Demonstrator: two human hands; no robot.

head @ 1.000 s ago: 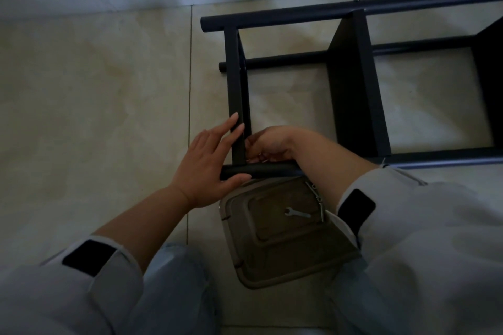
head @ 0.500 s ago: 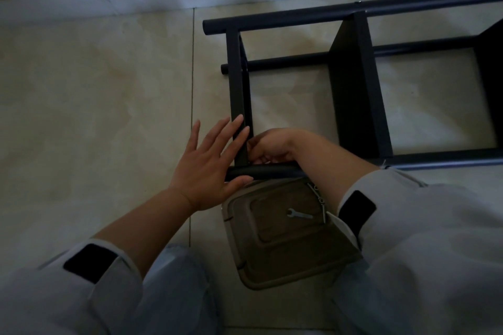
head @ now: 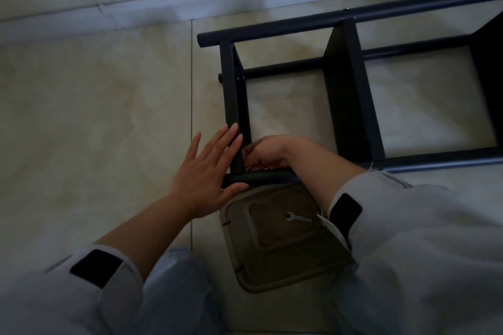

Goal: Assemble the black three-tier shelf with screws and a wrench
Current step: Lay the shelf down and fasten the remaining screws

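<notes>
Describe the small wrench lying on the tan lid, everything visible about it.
The small silver open-ended wrench looks like thin flat metal, its forked jaw end pointing left. It lies flat on the raised centre panel of the tan plastic container lid on the floor, just below the shelf's near black tube. Neither hand touches it.
</notes>
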